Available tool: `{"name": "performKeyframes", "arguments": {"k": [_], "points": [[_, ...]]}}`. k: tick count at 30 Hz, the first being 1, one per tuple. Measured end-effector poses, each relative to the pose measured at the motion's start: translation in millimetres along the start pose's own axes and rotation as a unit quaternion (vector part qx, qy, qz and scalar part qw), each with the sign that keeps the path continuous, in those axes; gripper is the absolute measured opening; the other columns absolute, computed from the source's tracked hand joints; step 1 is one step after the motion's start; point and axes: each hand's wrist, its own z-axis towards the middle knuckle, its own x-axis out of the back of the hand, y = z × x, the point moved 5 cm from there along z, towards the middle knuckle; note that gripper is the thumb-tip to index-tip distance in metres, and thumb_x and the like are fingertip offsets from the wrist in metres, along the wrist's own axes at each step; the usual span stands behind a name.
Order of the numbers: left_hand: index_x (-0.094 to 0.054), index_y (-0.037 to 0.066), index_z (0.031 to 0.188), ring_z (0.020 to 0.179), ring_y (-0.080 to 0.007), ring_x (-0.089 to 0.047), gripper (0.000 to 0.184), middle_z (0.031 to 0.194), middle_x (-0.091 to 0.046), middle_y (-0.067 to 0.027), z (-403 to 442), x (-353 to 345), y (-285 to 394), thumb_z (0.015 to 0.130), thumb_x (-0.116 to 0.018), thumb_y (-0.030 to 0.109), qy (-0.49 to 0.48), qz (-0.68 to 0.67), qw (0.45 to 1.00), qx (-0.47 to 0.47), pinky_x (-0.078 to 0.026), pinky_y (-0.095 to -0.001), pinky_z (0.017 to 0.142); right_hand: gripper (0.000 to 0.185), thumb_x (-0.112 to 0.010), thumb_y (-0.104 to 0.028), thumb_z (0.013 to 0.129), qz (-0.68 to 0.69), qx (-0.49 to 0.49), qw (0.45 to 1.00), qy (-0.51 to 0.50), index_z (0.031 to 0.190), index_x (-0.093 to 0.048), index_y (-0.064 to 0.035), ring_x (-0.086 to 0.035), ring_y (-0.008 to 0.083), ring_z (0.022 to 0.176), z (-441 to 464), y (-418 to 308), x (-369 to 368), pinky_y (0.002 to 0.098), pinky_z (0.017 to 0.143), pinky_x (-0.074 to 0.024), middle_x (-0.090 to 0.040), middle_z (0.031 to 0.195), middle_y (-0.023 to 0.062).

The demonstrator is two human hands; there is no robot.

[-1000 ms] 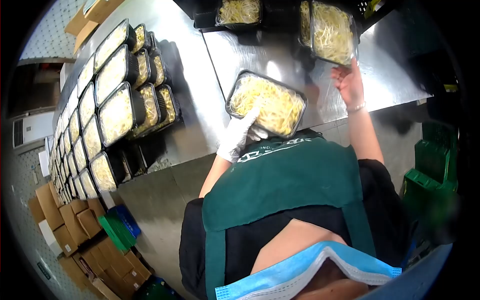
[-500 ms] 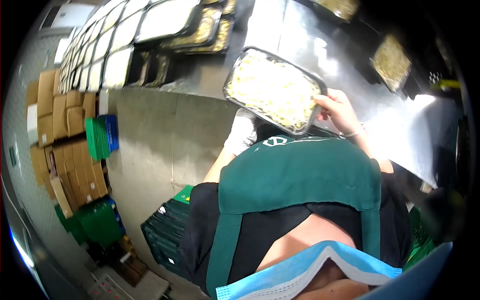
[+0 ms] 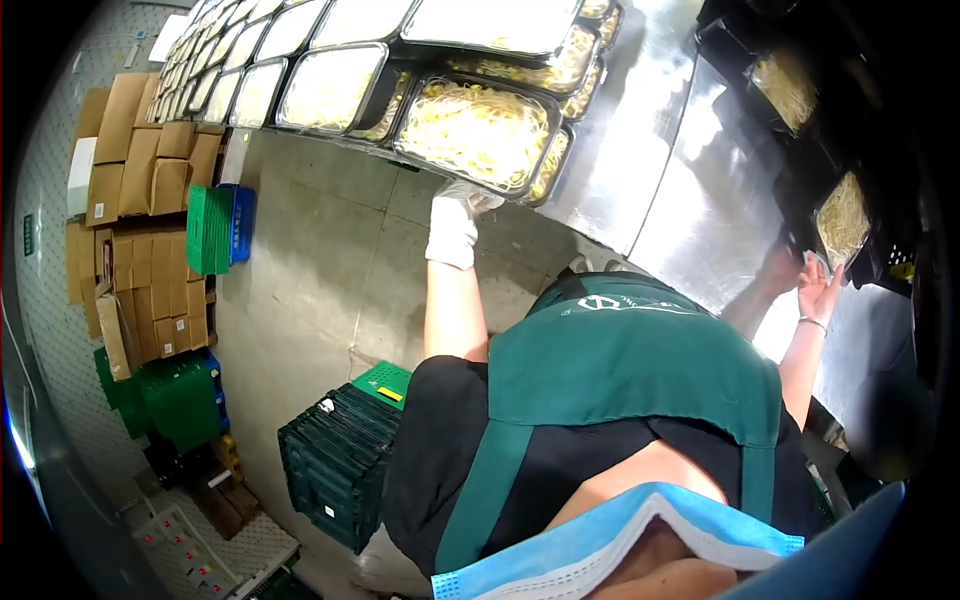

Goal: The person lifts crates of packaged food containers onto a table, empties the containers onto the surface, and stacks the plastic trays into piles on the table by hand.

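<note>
A black tray of bean sprouts under clear film [image 3: 478, 135] lies at the near end of the stacked trays, partly over another tray. My left hand [image 3: 455, 225], in a white glove, grips its near edge; its fingertips are partly hidden beneath the tray. My bare right hand [image 3: 820, 292] reaches out to the right, fingers extended and apart. Those fingertips are by the lower end of another sprout pack [image 3: 843, 220]; whether they touch it I cannot tell. Farther up on that side is one more sprout pack [image 3: 785, 90].
Rows of filled trays [image 3: 335, 88] cover the left of the steel table [image 3: 650, 140]. Cardboard boxes [image 3: 150, 180] and green crates [image 3: 208, 230] stand at far left. A stack of dark green crates [image 3: 335, 470] is on the floor beside me.
The sprout tray has gone from in front of me to the stacked trays on the left. My right hand has let go of it and moved right, towards another pack.
</note>
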Motion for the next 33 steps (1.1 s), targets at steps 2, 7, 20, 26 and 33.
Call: {"name": "performKeyframes", "arguments": {"k": [2,7,20,26,33], "points": [[-0.06,-0.004,0.082,0.08,-0.0197,-0.058,0.024,0.089,-0.06,-0.013,-9.7,3.0,-7.2,0.083,-0.047,0.017,-0.005,0.008,1.0,-0.001,-0.047,-0.0313,0.07,0.024,-0.05,-0.025,0.085,0.02,0.034,0.999,-0.017,0.085,-0.052,-0.0013,-0.058,0.0165,0.07,50.1,-14.2,30.7,0.0231,0.051,-0.0406,-0.06,0.086,0.0125],[-0.061,-0.004,0.069,0.072,-0.0259,-0.06,0.035,0.081,-0.061,-0.0186,-35.4,11.6,1.1,0.081,-0.048,0.025,-0.074,0.004,0.997,0.005,-0.048,-0.031,0.064,0.014,-0.046,-0.012,0.084,-0.037,0.181,0.982,0.044,0.08,-0.051,-0.0004,-0.044,0.0101,0.054,42.3,-50.0,31.7,0.0203,0.045,-0.0306,-0.056,0.071,0.008],[-0.061,-0.003,0.075,0.055,-0.0126,-0.051,0.016,0.058,-0.055,-0.0039,-97.7,-61.4,97.4,0.076,-0.054,0.012,0.087,0.148,0.936,-0.308,-0.043,-0.0246,0.058,0.031,-0.055,-0.024,0.08,-0.399,-0.034,0.799,-0.449,0.101,-0.051,-0.0011,-0.055,0.0113,0.076,-178.9,146.8,-340.5,0.0242,0.068,-0.0452,-0.056,0.084,0.0061],[-0.06,-0.005,0.076,0.047,-0.009,-0.044,0.02,0.052,-0.049,-0.0024,-39.4,-31.3,118.7,0.08,-0.052,0.014,0.22,-0.094,0.937,-0.256,-0.035,-0.0235,0.043,0.034,-0.064,-0.018,0.072,-0.501,0.342,0.726,-0.322,0.098,-0.049,-0.0029,-0.054,0.0158,0.08,-119.8,80.7,-278.1,0.0273,0.073,-0.0434,-0.054,0.085,0.0066],[-0.052,0.002,0.047,0.039,-0.0132,-0.039,0.046,0.041,-0.046,-0.0023,-84.3,-79.2,69.0,0.084,-0.043,0.027,0.049,0.07,0.844,-0.529,-0.035,-0.0255,0.046,0.062,-0.071,-0.025,0.061,-0.386,0.625,0.478,0.482,0.107,-0.041,0.0035,-0.046,0.0304,0.094,-55.9,-227.4,-10.3,0.0367,0.082,-0.0377,-0.049,0.098,0.0164]]}}
